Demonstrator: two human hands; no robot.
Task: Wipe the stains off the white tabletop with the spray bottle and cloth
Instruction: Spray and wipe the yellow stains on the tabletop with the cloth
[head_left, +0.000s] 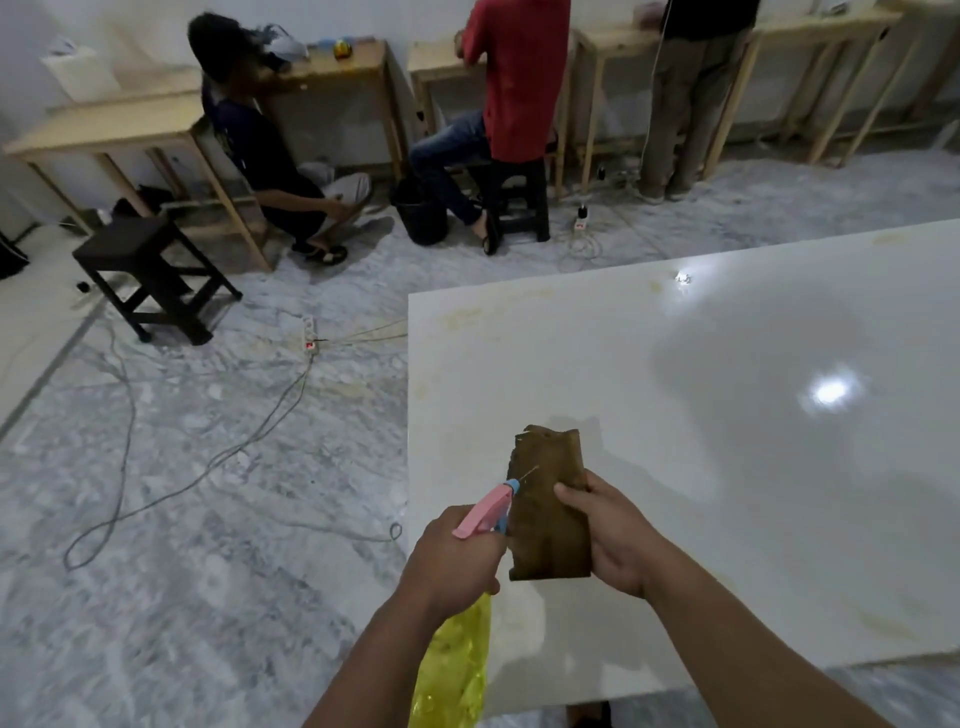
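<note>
Left hand (452, 556) grips bottle (457, 654), nozzle aimed at cloth (550, 514). Right hand (608, 535) pinches cloth, held up over white counter (727, 467) near its left edge. Yellowish stains (467, 317) on counter.

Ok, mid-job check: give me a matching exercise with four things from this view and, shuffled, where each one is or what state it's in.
Things:
1. spray bottle
2. cloth
3. white tabletop
4. dark stool

Places or states:
A. standing on the floor, far left
B. gripped in the left hand
C. yellowish stains along its edges
D. held up in the right hand

Pairs: 1-B, 2-D, 3-C, 4-A
</note>
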